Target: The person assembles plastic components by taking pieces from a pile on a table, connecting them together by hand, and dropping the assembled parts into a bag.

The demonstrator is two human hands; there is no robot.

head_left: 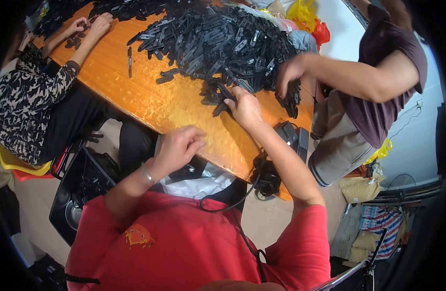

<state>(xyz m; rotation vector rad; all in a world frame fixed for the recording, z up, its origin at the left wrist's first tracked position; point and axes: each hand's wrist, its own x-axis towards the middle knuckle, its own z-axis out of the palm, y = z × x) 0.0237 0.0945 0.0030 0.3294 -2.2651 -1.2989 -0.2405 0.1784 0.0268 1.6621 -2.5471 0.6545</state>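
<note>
A big heap of narrow black plastic pieces (208,43) covers the far middle of the wooden table (150,102). My right hand (245,107) reaches to the heap's near edge, thumb and fingers closed on a black plastic piece (224,92) among others there. How many pieces it grips is hidden. Over the table's front edge, my left hand (178,148) hangs with loosely bent fingers, somewhat apart and slightly blurred. Nothing shows in it. A bracelet (147,173) circles the left wrist.
At right, a person in a dark shirt (373,92) reaches into the heap. Another person in a patterned top (31,102) handles dark pieces at the left. A black device with a cable (267,175) sits at the table's near right corner. A black bin (80,194) stands left.
</note>
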